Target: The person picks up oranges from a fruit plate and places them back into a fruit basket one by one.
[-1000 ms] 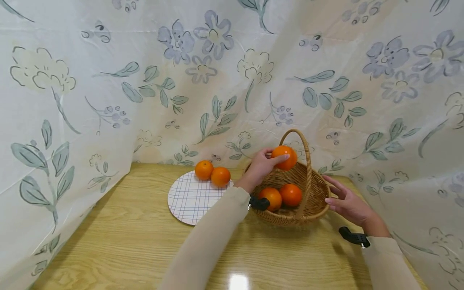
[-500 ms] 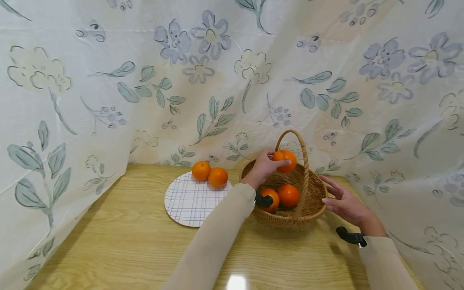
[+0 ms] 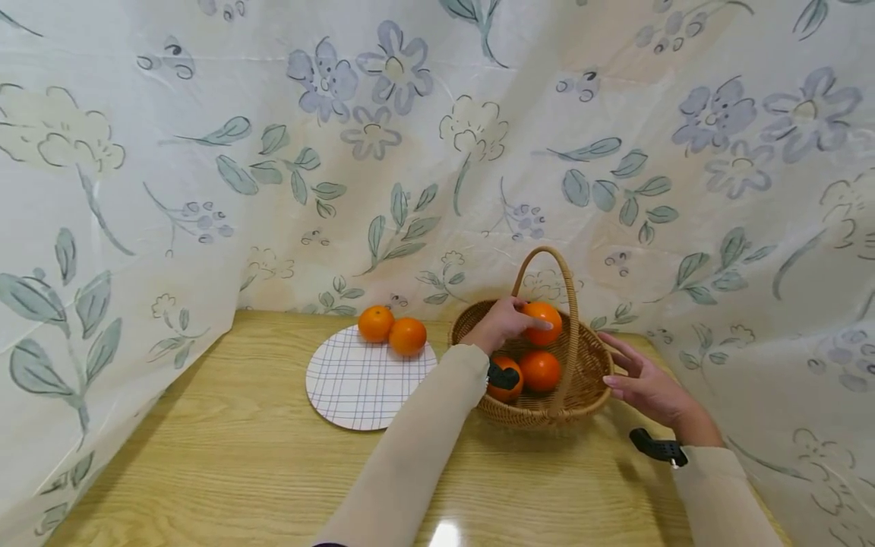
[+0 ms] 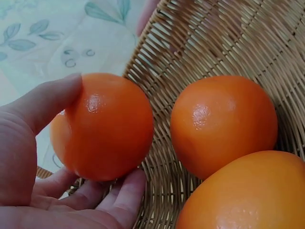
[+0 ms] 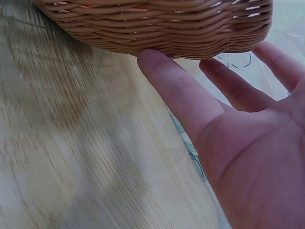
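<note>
My left hand [image 3: 507,322] grips an orange [image 3: 542,324] between thumb and fingers, inside the wicker basket [image 3: 589,372] under its arched handle. In the left wrist view the thumb lies on one side of this orange [image 4: 107,129] and the fingertips curl beneath it. Two more oranges rest in the basket, a redder orange [image 3: 540,371] and a yellower orange [image 4: 252,200], partly covered by my wrist in the head view. At the basket's right side my right hand [image 3: 645,386] touches the rim with extended, spread fingers [image 5: 176,86].
Left of the basket lies a round white board with a blue grid [image 3: 362,387]. On its far edge sit two oranges [image 3: 408,336] side by side. A floral curtain [image 3: 342,228] hangs behind and along both sides of the wooden table [image 3: 225,456].
My left hand has lowered the orange from near the handle down into the basket, closer to the other two. My right hand stays at the rim. The head view has shifted slightly.
</note>
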`<state>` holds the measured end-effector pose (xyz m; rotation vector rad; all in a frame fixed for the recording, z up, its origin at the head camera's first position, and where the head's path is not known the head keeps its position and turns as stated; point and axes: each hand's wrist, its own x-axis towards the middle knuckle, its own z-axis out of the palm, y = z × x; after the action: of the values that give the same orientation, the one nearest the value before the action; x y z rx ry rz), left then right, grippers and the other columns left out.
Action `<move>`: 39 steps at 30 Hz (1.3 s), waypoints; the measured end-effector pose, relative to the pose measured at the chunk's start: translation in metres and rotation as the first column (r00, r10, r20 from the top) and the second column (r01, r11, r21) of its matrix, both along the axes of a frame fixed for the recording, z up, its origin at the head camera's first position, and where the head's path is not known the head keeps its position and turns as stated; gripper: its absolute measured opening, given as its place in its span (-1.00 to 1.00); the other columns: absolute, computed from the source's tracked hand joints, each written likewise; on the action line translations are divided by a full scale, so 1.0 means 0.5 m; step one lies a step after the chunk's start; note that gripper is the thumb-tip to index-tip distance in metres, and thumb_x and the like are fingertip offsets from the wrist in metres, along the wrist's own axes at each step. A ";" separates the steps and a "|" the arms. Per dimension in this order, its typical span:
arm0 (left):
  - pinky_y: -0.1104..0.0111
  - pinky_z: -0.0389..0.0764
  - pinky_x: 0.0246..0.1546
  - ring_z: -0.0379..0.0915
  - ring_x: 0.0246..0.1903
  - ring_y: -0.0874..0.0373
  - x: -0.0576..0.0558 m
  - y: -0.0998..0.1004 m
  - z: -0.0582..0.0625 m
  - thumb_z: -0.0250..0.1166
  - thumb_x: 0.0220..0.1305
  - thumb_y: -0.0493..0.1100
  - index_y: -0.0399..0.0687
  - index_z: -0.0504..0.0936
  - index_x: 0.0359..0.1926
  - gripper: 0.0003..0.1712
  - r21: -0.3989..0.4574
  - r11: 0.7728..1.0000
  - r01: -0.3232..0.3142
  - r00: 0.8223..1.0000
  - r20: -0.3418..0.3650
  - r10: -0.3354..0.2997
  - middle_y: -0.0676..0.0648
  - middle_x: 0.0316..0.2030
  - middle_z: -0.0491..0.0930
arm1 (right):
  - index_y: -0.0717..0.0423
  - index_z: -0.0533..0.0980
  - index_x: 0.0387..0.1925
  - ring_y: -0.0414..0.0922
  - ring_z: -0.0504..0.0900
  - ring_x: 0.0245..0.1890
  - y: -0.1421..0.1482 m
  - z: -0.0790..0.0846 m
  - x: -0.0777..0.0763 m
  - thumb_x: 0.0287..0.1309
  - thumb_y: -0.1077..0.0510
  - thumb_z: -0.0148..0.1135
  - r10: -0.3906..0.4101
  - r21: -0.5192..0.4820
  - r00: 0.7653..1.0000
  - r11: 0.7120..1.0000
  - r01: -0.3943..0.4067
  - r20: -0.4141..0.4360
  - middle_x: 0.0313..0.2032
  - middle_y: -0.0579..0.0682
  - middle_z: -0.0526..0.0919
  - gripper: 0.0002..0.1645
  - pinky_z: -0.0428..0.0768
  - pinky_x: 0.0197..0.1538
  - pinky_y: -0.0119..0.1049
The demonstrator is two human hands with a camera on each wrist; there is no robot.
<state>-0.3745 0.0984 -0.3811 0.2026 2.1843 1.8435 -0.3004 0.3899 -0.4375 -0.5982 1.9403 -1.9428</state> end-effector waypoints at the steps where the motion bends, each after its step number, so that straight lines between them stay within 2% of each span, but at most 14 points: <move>1: 0.08 0.59 0.24 0.55 0.07 -0.06 0.000 -0.001 -0.001 0.55 0.17 -0.18 -0.24 0.40 0.35 -0.22 -0.005 1.000 -0.006 1.000 0.004 0.006 -0.22 0.23 0.51 | -0.04 -0.31 0.66 -0.14 0.58 0.24 -0.001 0.000 -0.002 0.41 0.46 0.01 0.000 0.000 1.000 1.000 0.000 0.002 0.41 0.03 0.08 0.05 0.68 0.15 -0.23; 4: 0.12 0.59 0.22 0.54 0.03 -0.02 -0.001 -0.004 -0.003 0.54 0.19 -0.10 -0.21 0.42 0.29 -0.26 -0.050 0.998 -0.026 1.000 0.012 0.027 -0.17 0.17 0.53 | -0.04 -0.30 0.66 -0.14 0.58 0.25 -0.006 -0.001 -0.005 0.40 0.46 0.03 -0.005 -0.002 1.000 1.000 0.005 0.003 0.41 0.04 0.08 0.06 0.68 0.15 -0.22; 7: 0.15 0.59 0.22 0.53 0.06 -0.01 -0.004 -0.005 -0.006 0.52 0.23 -0.06 -0.21 0.39 0.31 -0.26 -0.080 0.997 -0.020 1.000 0.023 0.022 -0.15 0.20 0.50 | -0.03 -0.30 0.66 -0.16 0.58 0.24 -0.008 -0.001 -0.007 0.40 0.47 0.03 -0.010 0.000 1.000 1.000 0.010 0.008 0.41 0.03 0.10 0.06 0.68 0.15 -0.23; 14: 0.03 0.55 0.29 0.52 0.22 -0.17 -0.004 -0.016 -0.004 0.39 0.34 -0.20 -0.28 0.26 0.44 -0.24 0.024 0.999 0.040 0.996 0.075 -0.042 -0.24 0.42 0.30 | -0.04 -0.31 0.66 -0.16 0.58 0.25 -0.012 0.002 -0.008 0.41 0.45 0.03 -0.006 0.000 1.000 1.000 0.006 0.013 0.42 0.06 0.03 0.06 0.68 0.15 -0.24; 17: 0.00 0.52 0.30 0.50 0.23 -0.26 -0.001 -0.028 0.001 0.36 0.37 -0.21 -0.30 0.23 0.48 -0.23 0.030 0.997 0.077 0.994 0.070 -0.079 -0.27 0.44 0.28 | -0.05 -0.31 0.66 -0.16 0.58 0.25 -0.009 0.000 -0.008 0.42 0.45 0.02 -0.006 0.008 1.000 1.000 0.006 0.011 0.42 0.00 0.05 0.05 0.68 0.16 -0.25; 23: 0.10 0.59 0.21 0.48 0.25 -0.25 0.005 -0.064 0.012 0.38 0.36 -0.14 -0.27 0.28 0.46 -0.23 0.008 0.992 0.123 0.991 0.047 -0.123 -0.23 0.43 0.32 | -0.06 -0.30 0.66 -0.16 0.59 0.24 0.000 -0.006 -0.008 0.43 0.44 0.02 -0.021 0.035 1.000 0.999 0.020 0.013 0.41 -0.04 0.13 0.04 0.69 0.14 -0.23; 26: 0.10 0.58 0.25 0.46 0.30 -0.27 0.008 -0.083 0.017 0.40 0.35 -0.10 -0.23 0.28 0.47 -0.22 0.012 0.988 0.156 0.987 0.043 -0.157 -0.23 0.44 0.32 | -0.07 -0.30 0.66 -0.16 0.59 0.24 0.005 -0.009 -0.009 0.44 0.44 0.00 -0.027 0.046 1.000 0.999 0.027 0.015 0.40 -0.04 0.11 0.03 0.69 0.14 -0.23; 28: 0.08 0.55 0.29 0.50 0.25 -0.24 0.015 -0.096 0.020 0.41 0.34 -0.09 -0.21 0.28 0.47 -0.21 0.022 0.985 0.171 0.985 0.032 -0.172 -0.23 0.41 0.34 | -0.07 -0.30 0.66 -0.17 0.59 0.24 0.008 -0.010 -0.009 0.45 0.44 -0.01 -0.030 0.048 0.999 0.998 0.029 0.015 0.41 -0.03 0.08 0.03 0.68 0.15 -0.23; 31: 0.11 0.57 0.28 0.59 0.14 -0.13 0.029 -0.117 0.024 0.42 0.34 -0.08 -0.19 0.31 0.46 -0.22 0.032 0.982 0.184 0.983 -0.005 -0.184 -0.22 0.32 0.41 | -0.09 -0.30 0.66 -0.19 0.58 0.25 0.010 -0.011 -0.009 0.45 0.45 -0.03 -0.033 0.053 0.999 0.998 0.032 0.013 0.44 0.03 -0.01 0.02 0.68 0.15 -0.23; 34: 0.16 0.61 0.22 0.63 0.06 -0.04 0.046 -0.140 0.027 0.41 0.35 -0.09 -0.15 0.38 0.40 -0.32 0.053 0.983 0.177 0.983 -0.055 -0.174 -0.19 0.20 0.50 | -0.10 -0.30 0.66 -0.20 0.57 0.25 0.010 -0.012 -0.008 0.45 0.45 -0.01 -0.037 0.051 0.999 0.998 0.036 0.012 0.44 0.05 -0.03 0.03 0.68 0.15 -0.24; 36: 0.20 0.65 0.14 0.63 0.04 -0.02 0.056 -0.157 0.026 0.39 0.37 -0.07 -0.11 0.44 0.36 -0.39 0.043 0.987 0.157 0.982 -0.116 -0.151 -0.16 0.12 0.56 | -0.10 -0.29 0.66 -0.19 0.58 0.25 0.009 -0.012 -0.007 0.44 0.45 -0.01 -0.036 0.042 0.999 0.999 0.035 0.013 0.43 0.00 0.02 0.03 0.68 0.15 -0.24; 39: 0.19 0.62 0.15 0.58 0.10 0.01 0.070 -0.186 0.019 0.35 0.41 -0.06 -0.04 0.48 0.31 -0.48 0.036 0.992 0.122 0.970 -0.218 -0.112 -0.11 0.11 0.59 | -0.08 -0.29 0.66 -0.18 0.58 0.25 0.008 -0.012 -0.006 0.44 0.45 -0.01 -0.029 0.025 1.000 0.999 0.029 0.010 0.39 -0.08 0.11 0.03 0.68 0.15 -0.24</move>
<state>-0.3393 0.0055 -0.3717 0.5539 2.2126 1.8871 -0.3033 0.3937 -0.4437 -0.5555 1.9741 -1.9325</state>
